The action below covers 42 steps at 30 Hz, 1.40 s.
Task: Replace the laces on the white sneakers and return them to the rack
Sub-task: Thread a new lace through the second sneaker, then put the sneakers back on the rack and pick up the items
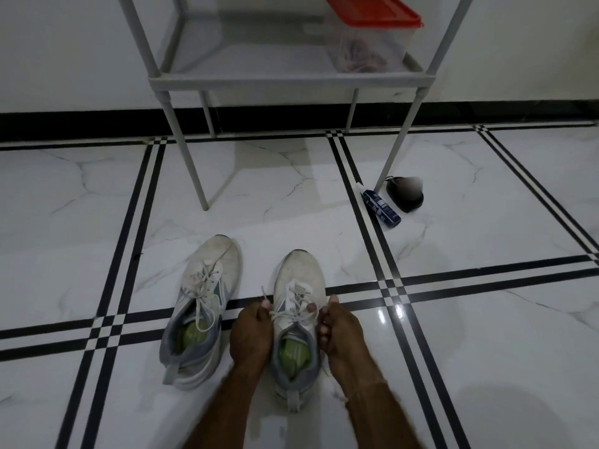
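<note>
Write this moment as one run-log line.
sneaker near hands: on floor, laced | left hand: pinches lace end | right hand: curled beside laces, grip unclear | second sneaker: floor, laced

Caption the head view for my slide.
On the floor, left hand and right hand grip the laces of one white sneaker, the other sneaker beside it.

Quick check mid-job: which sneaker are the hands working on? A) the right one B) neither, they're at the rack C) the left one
A: the left hand and right hand both grip the laces of the right sneaker; the left sneaker lies untouched beside it.
</note>
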Available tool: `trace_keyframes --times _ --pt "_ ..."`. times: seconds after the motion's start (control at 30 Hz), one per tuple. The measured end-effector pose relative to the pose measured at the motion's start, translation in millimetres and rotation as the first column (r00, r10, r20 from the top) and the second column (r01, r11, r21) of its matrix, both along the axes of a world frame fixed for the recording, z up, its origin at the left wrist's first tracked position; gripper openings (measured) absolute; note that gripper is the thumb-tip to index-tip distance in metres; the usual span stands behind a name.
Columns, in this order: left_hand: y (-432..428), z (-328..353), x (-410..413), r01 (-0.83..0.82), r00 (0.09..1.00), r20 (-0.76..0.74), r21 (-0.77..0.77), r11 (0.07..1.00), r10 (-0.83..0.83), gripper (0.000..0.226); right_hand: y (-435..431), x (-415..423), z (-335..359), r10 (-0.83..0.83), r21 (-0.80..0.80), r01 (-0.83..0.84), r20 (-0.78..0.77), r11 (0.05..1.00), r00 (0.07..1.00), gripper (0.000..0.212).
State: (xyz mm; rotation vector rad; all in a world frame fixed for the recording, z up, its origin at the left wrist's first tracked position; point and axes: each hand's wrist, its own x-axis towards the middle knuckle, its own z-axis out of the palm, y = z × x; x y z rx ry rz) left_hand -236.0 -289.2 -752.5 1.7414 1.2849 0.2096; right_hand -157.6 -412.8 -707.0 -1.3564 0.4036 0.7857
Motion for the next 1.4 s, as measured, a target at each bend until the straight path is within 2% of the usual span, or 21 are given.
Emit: trace_keyframes --times 0.07,0.13,0.2,0.27,0.33,0.43,0.47,0.53,0.63,0.67,0.7,0.77,0.8,0.83,0.87,0.9,0.97,1.07,1.2,1.3,1.4 --pt "-1.8 9.3 -6.8 0.027 0.999 0.034 0.008 1.000 -0.027 0.037 -4.4 0.0 1.7 -0.041 0.018 0.040 0.064 0.999 0.997 0.025" --pt "-7.5 13.6 -17.3 0.007 0.993 0.120 -0.076 0.997 0.002 0.034 -10.1 -11.4 2.5 -0.063 0.001 0.064 0.150 0.998 0.987 0.025" --pt "-10.7 13.1 -26.4 0.014 0.981 0.192 -0.210 0.978 0.027 0.040 -15.0 -26.9 -1.9 0.036 -0.042 -0.027 0.223 0.999 0.974 0.021" --pt "-9.6 14.1 -30.3 0.058 0.977 0.214 -0.226 0.972 -0.009 0.049 -20.2 -33.1 -6.7 0.169 -0.048 -0.163 0.235 0.986 0.957 0.028" --pt "-5.8 28.1 -28.2 0.126 0.978 0.182 -0.123 0.984 -0.102 0.045 -20.7 -28.8 -7.1 0.253 -0.035 -0.252 0.241 0.967 0.937 0.043" --pt "3.9 57.0 -21.3 0.264 0.964 -0.030 0.217 0.940 -0.264 0.037 -10.7 -21.6 -7.4 0.307 -0.088 -0.294 0.264 0.952 0.914 0.055" --pt "11.1 66.6 -21.4 0.255 0.966 -0.049 0.306 0.917 -0.253 0.037 -3.3 -22.1 -9.4 0.313 -0.109 -0.294 0.286 0.950 0.906 0.052" --pt "23.4 81.8 -23.6 0.178 0.978 0.015 0.440 0.880 -0.206 0.038 8.0 -21.8 -14.5 0.311 -0.163 -0.270 0.338 0.949 0.888 0.043" --pt "50.2 93.7 -46.3 0.003 1.000 0.019 0.591 0.807 -0.018 0.053 21.4 -22.5 -23.7 0.319 -0.159 -0.281 0.331 0.947 0.888 0.040" --pt "61.8 88.4 -56.3 -0.075 0.997 0.016 0.561 0.824 0.079 0.064 22.0 -22.7 -26.4 0.327 -0.159 -0.290 0.322 0.944 0.888 0.038" --pt "74.5 83.1 -68.8 -0.154 0.984 -0.002 0.470 0.869 0.176 0.077 23.5 -24.0 -28.1 0.344 -0.165 -0.306 0.321 0.938 0.882 0.038" --pt "97.0 72.9 -91.9 -0.267 0.964 0.027 0.148 0.952 0.266 0.100 23.4 -25.6 -32.8 0.360 -0.180 -0.316 0.331 0.931 0.872 0.041" --pt "101.5 69.2 -101.0 -0.281 0.958 0.054 -0.047 0.959 0.283 0.097 23.5 -26.1 -33.6 0.362 -0.182 -0.317 0.338 0.931 0.869 0.043" --pt "98.4 72.3 -107.6 -0.245 0.964 0.042 -0.240 0.939 0.262 0.080 24.7 -26.8 -34.7 0.365 -0.182 -0.320 0.341 0.930 0.866 0.042" --pt "91.6 77.1 -110.0 -0.188 0.976 0.036 -0.369 0.910 0.216 0.059 26.1 -27.0 -33.9 0.364 -0.176 -0.321 0.345 0.931 0.865 0.039" --pt "85.3 77.2 -110.9 -0.137 0.984 0.045 -0.410 0.902 0.170 0.043 28.8 -27.5 -33.1 0.371 -0.179 -0.327 0.345 0.928 0.862 0.037" --pt "70.0 70.3 -107.7 -0.106 0.982 0.097 -0.428 0.898 0.163 0.028 33.0 -28.5 -28.1 0.383 -0.176 -0.342 0.339 0.923 0.859 0.040" --pt "47.7 61.4 -100.2 -0.137 0.933 0.227 -0.492 0.860 0.278 0.027 34.2 -28.1 -21.9 0.365 -0.141 -0.337 0.329 0.931 0.871 0.044" --pt "39.9 50.4 -91.9 -0.193 0.874 0.307 -0.494 0.848 0.377 0.024 36.0 -21.0 -18.8 0.331 -0.044 -0.334 0.313 0.941 0.890 0.045" --pt "41.4 48.4 -76.8 -0.242 0.833 0.326 -0.514 0.823 0.448 0.022 42.2 -13.7 -12.1 0.337 -0.020 -0.346 0.285 0.938 0.897 0.061" --pt "47.7 68.2 -60.8 -0.260 0.821 0.339 -0.494 0.830 0.459 0.021 43.0 -7.4 5.7 0.307 -0.004 -0.315 0.230 0.949 0.923 0.062"
